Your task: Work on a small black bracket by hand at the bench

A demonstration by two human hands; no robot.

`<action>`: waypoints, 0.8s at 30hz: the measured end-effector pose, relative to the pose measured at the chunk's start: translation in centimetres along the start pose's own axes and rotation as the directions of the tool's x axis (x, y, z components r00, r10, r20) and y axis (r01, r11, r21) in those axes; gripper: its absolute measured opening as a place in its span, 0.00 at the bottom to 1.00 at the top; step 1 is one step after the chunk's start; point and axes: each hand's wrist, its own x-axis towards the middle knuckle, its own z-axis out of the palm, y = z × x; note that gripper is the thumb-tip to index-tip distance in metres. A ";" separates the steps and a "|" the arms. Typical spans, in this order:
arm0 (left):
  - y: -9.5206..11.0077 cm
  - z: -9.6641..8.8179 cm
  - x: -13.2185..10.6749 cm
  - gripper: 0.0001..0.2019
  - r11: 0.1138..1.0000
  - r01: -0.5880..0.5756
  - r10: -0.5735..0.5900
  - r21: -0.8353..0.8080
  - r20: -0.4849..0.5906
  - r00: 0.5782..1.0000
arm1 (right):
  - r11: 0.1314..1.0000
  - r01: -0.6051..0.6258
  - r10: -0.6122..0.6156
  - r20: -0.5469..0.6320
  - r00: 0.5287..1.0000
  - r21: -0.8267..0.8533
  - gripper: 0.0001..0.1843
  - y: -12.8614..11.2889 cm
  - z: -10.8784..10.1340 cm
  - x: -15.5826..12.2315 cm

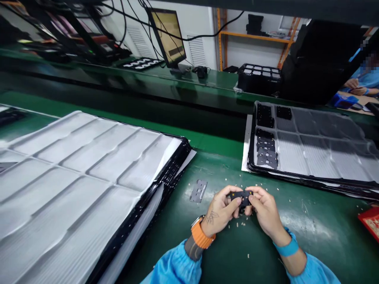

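Pinch grip: left hand (220,211) and right hand (265,211) hold a small black part (242,195) by its ends; it seems light and stiff. Grey plate (198,191) lies at ten o'clock.

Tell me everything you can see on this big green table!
table: one, green, under everything
covered tray stack: one, white sheet over black trays, left
open tray: one, black, right
tray parts: several, black, left column of the open tray
flat plate: one, grey, on the table, centre
crumbs: many, whitish, scattered on the table, centre front
red object: one, red, right edge, partly cut off
monitor: one, black frame, back bench
co-worker: one, blue sleeves, far right
small part: one, black, between both hands
left hand: one, orange wristband, fingers on the small part
right hand: one, blue wristband, fingers on the small part
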 end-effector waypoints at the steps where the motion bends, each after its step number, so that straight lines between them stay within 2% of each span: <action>1: 0.1 0.0 0.0 0.21 1.000 -0.012 0.012 0.003 -0.015 1.000 | 1.000 -0.014 0.014 0.006 1.000 0.012 0.15 -0.1 0.0 0.2; 4: 0.2 0.0 0.1 0.20 0.999 -0.033 0.033 0.012 -0.038 0.999 | 0.998 -0.044 0.045 -0.018 0.999 0.054 0.11 -0.1 0.0 0.6; 10: -0.2 0.2 -0.1 0.20 0.999 -0.023 0.025 0.042 -0.050 0.998 | 1.000 -0.021 0.021 -0.015 1.000 0.024 0.16 0.2 -0.1 0.2; 17: -0.7 0.1 -0.2 0.17 0.989 -0.072 0.081 0.129 -0.062 0.995 | 1.000 0.005 -0.005 -0.020 1.000 -0.003 0.17 0.4 -0.2 0.2; 24: -0.8 0.3 -0.2 0.16 0.983 -0.111 0.120 0.147 -0.060 0.991 | 0.998 0.023 -0.021 -0.029 0.999 0.059 0.17 1.0 -0.3 0.2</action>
